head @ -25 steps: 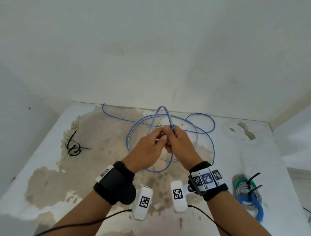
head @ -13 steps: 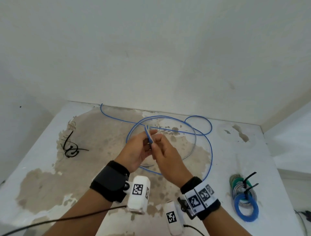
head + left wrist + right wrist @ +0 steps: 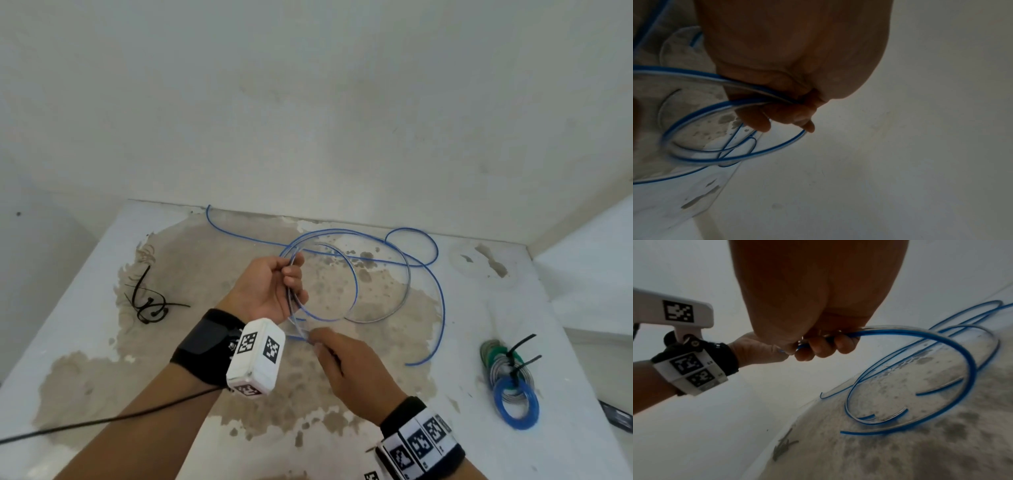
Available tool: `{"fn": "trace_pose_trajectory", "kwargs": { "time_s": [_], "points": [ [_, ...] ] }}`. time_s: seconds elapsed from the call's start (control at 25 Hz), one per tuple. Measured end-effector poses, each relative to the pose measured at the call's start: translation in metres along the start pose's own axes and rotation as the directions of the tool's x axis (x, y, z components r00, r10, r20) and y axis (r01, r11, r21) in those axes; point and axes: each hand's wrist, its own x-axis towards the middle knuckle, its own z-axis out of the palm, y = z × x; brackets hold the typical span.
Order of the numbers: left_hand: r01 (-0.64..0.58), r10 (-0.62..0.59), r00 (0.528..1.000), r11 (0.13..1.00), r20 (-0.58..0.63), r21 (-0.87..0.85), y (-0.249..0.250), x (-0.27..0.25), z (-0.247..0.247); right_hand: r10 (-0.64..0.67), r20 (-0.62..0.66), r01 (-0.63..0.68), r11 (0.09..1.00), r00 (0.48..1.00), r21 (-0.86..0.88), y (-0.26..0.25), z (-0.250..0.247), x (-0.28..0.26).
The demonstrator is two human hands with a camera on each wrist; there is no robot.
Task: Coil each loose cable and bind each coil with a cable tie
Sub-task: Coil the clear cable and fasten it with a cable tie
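A long blue cable point(image 3: 443, 301) sprawls in loose loops over the worn table point(image 3: 85, 308). My left hand point(image 3: 270, 291) is raised above the table and grips a few gathered loops of it. In the left wrist view its fingers point(image 3: 781, 113) curl round the cable point(image 3: 731, 160). My right hand point(image 3: 346, 363) is lower and nearer to me and pinches one strand just below the left hand. The right wrist view shows that hand point(image 3: 818, 344) holding the cable point(image 3: 970, 369), with the left hand point(image 3: 756, 348) close beside it. The cable's free end lies at the back left.
Loose black cable ties point(image 3: 147, 303) lie at the table's left side. Bound coils point(image 3: 507, 370) in green, grey and blue sit at the right, each with a black tie. A dark object point(image 3: 620, 416) lies at the right edge. Walls close in behind and on both sides.
The hands were pinched together on the cable above the table's middle. They have since parted: the left keeps the loops and the right has slid down the strand towards me.
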Motion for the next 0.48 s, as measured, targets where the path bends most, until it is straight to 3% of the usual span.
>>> {"fn": "trace_pose_trajectory", "kwargs": {
  "time_s": [0.12,0.2,0.28,0.36,0.44,0.48],
  "points": [
    [0.079,-0.082,0.995,0.995,0.059,0.065,0.005,-0.002,-0.002,-0.008,0.091,0.010,1.000,0.996,-0.019,0.005,-0.007,-0.003],
    [0.074,-0.083,0.990,0.994,0.110,0.084,0.004,-0.004,0.001,0.077,0.066,-0.086,0.985,0.995,0.148,0.001,-0.017,0.002],
    [0.057,-0.069,0.989,0.994,0.132,0.096,0.003,-0.005,0.007,0.310,-0.062,-0.256,0.869,0.949,0.424,-0.004,-0.025,0.015],
    [0.022,-0.038,0.990,0.992,0.137,0.121,0.004,-0.006,0.011,0.528,-0.093,-0.349,0.672,0.844,0.653,-0.010,-0.030,0.033],
    [-0.007,-0.017,0.992,0.984,0.127,0.181,0.005,-0.009,0.013,0.603,-0.089,-0.320,0.536,0.793,0.781,-0.018,-0.033,0.049],
    [-0.013,-0.013,0.993,0.975,0.116,0.221,0.005,-0.010,0.013,0.608,-0.125,-0.283,0.530,0.784,0.800,-0.020,-0.036,0.055]
  ]
}}
